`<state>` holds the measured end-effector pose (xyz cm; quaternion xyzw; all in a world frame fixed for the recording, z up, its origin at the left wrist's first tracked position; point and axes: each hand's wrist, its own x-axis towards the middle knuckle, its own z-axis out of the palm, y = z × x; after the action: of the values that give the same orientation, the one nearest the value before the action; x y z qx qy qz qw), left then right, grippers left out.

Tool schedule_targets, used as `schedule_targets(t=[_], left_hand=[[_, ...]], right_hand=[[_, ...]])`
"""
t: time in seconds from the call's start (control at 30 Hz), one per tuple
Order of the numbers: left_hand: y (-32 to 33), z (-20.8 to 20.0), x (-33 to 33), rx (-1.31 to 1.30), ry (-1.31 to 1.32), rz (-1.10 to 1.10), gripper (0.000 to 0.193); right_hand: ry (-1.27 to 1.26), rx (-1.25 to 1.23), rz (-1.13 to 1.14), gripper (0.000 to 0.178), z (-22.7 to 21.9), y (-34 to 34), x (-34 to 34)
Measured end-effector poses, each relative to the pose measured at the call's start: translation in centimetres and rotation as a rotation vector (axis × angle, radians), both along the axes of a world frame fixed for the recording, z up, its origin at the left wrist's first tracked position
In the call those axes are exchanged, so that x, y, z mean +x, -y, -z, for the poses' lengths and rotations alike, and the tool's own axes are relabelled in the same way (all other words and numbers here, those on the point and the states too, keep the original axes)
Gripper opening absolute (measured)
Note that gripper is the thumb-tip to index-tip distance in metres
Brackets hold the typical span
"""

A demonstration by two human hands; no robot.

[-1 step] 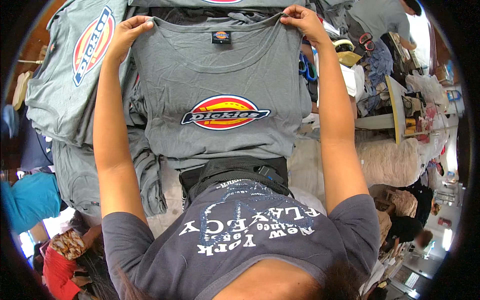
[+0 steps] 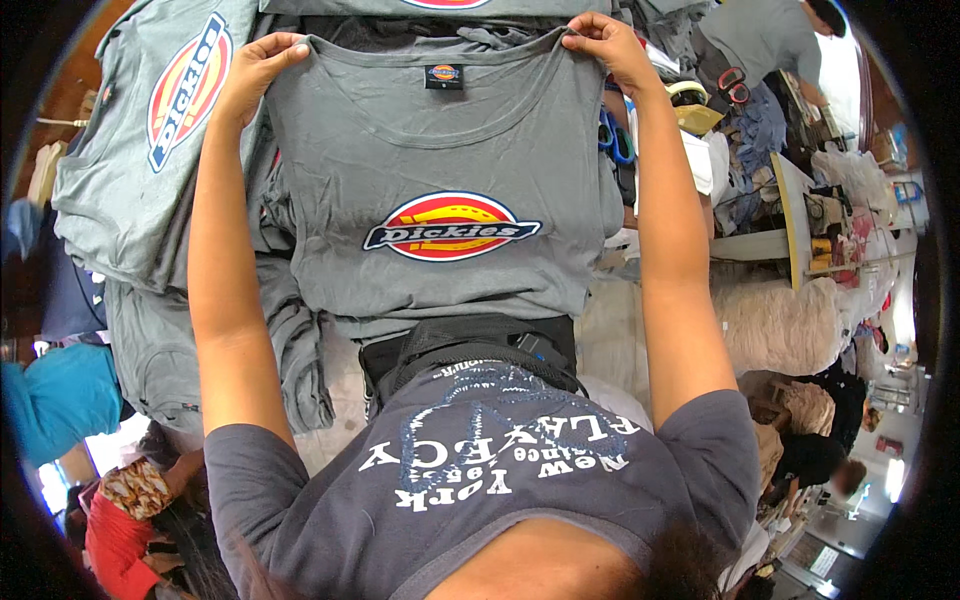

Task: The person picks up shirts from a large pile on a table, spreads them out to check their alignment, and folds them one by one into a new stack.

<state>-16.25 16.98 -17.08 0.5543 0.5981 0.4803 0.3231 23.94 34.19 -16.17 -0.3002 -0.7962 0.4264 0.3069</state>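
Note:
A grey tank top is spread out in front of me, its scoop neck at the far end and a red, yellow and blue oval print on its chest. My left hand pinches the left shoulder strap between thumb and fingers. The right strap is gripped the same way by my right hand. Between the two hands the neckline hangs fairly taut, with a small black label inside the back neck. The lower part of the top bunches in folds close to my waist.
More grey shirts with the same print lie at the left, above a pile of folded grey garments. Blue-handled scissors are beside my right forearm. Several people work nearby, one in a grey shirt at the far right.

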Motion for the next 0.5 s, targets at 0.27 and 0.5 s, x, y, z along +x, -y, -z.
schedule_targets(t=[0.27, 0.5], left_hand=[[1.3, -2.0, 0.4, 0.018, -0.284, 0.026, 0.020], [1.3, -4.8, 0.5, 0.097, -0.404, 0.025, 0.022]], right_hand=[[-0.116, -0.171, -0.126, 0.022, -1.4, 0.9, 0.9], [-0.017, -0.013, -0.112, 0.024, -5.3, 1.2, 1.7]])
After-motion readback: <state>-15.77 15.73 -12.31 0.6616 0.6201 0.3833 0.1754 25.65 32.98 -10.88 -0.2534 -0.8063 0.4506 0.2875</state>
